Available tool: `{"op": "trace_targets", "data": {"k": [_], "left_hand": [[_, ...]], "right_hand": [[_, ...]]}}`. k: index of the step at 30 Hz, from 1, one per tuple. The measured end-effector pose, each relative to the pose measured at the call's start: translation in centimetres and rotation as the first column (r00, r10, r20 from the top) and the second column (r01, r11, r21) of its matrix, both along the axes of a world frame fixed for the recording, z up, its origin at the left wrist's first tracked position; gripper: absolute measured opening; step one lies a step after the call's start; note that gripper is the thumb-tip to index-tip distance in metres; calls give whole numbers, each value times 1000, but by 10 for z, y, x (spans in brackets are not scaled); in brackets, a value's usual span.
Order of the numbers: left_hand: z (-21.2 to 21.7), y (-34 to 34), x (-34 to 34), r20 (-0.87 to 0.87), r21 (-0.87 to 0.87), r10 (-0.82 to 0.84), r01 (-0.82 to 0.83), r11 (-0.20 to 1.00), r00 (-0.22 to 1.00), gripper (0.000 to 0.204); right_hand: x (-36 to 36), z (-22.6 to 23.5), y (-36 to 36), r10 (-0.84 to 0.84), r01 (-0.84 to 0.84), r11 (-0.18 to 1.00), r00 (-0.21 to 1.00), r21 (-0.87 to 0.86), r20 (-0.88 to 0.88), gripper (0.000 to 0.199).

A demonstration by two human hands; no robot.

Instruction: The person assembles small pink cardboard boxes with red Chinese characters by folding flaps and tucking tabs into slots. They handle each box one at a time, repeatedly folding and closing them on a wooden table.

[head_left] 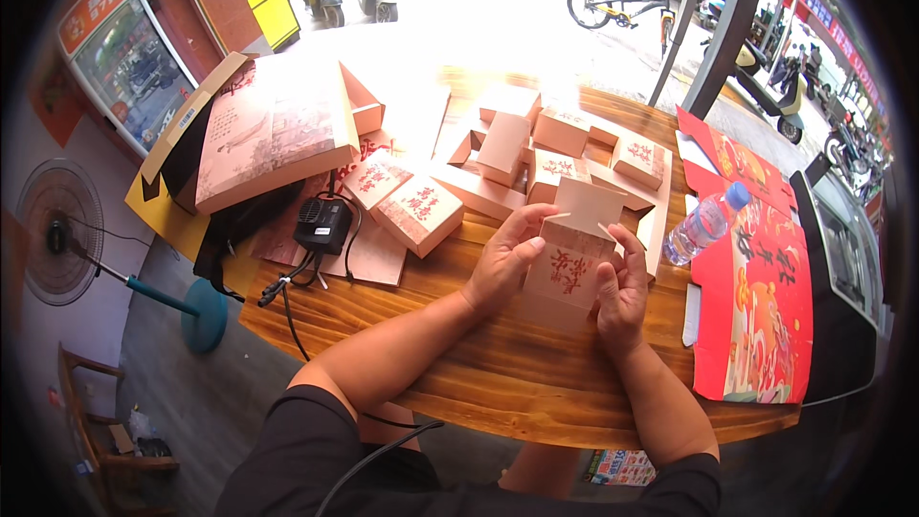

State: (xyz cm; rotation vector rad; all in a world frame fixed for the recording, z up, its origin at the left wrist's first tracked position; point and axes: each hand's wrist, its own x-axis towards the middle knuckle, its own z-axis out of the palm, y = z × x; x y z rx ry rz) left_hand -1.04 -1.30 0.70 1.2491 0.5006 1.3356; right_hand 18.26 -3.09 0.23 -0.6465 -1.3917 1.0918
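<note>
Between both hands I hold a small pinkish-tan cardboard box [565, 273] with dark red brush lettering, its top flap raised and small side tabs standing out. My left hand [510, 257] grips its upper left side, thumb on the front face. On the right edge, my right hand [622, 292] has its fingers near a side tab and its thumb toward the front. Just beyond stands a large open tray [476, 198] of the same card, with several small boxes, such as this one [638, 159], in and on it.
Left of the tray lie two small boxes [419, 213], a black power adapter [323, 224] with cables and a large open gift box [278, 134]. A water bottle [706, 223] and flat red printed cardboard [756, 297] are at the table's right. A fan [198, 314] stands left.
</note>
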Motion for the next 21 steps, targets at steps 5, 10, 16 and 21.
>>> {"op": "trace_targets", "data": {"k": [5, 10, 16, 21], "left_hand": [[-7, 1, -1, -42, -41, -7, 5, 999, 999, 23], [-10, 2, -3, -75, -24, -33, 31, 999, 997, 22], [-12, 4, 4, 65, -21, 21, -20, 1000, 998, 21], [-10, 5, 4, 48, 12, 55, -55, 998, 997, 28]], "right_hand": [[1, 1, 2, -55, 52, 998, 995, 37, 83, 33], [-1, 5, 1, -58, 59, 997, 997, -41, 41, 28], [7, -10, 2, -51, 50, 994, 999, -93, -9, 32], [-11, 9, -4, -91, 89, 995, 995, -41, -46, 33]]}}
